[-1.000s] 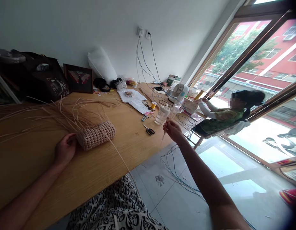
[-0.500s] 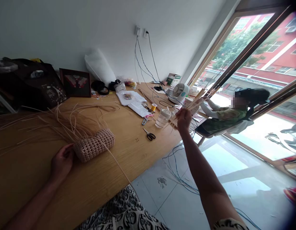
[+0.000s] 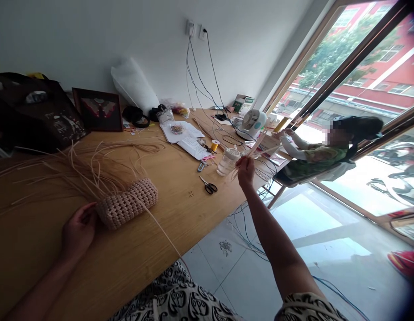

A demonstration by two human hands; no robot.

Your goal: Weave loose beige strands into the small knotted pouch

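Observation:
A pinkish-beige woven basket (image 3: 128,204) lies on its side on the table, long loose cane strands (image 3: 93,171) fanning out from its far side. My left hand (image 3: 79,229) is at its left end, fingers curled against the weave; the fingertips are partly hidden. One strand (image 3: 165,234) runs from the basket over the table's front edge toward my lap. Out to the right, my right hand (image 3: 246,171) is closed around a bundle of pale, thin strips (image 3: 257,145), which stick out above and below the fist. Just left of that hand stands a clear jar (image 3: 228,162) of liquid.
Black-handled scissors (image 3: 209,186), a small blue cutter (image 3: 201,166), a yellow thread spool (image 3: 214,145) and papers (image 3: 192,148) lie mid-table. A white fan (image 3: 254,124) stands behind. Another person (image 3: 327,154) sits at the far right end. Cables (image 3: 243,232) hang to the floor.
My right hand has moved slightly left and closer to the jar, still holding the strips. My left hand stays at the basket's end. The view has shifted a little.

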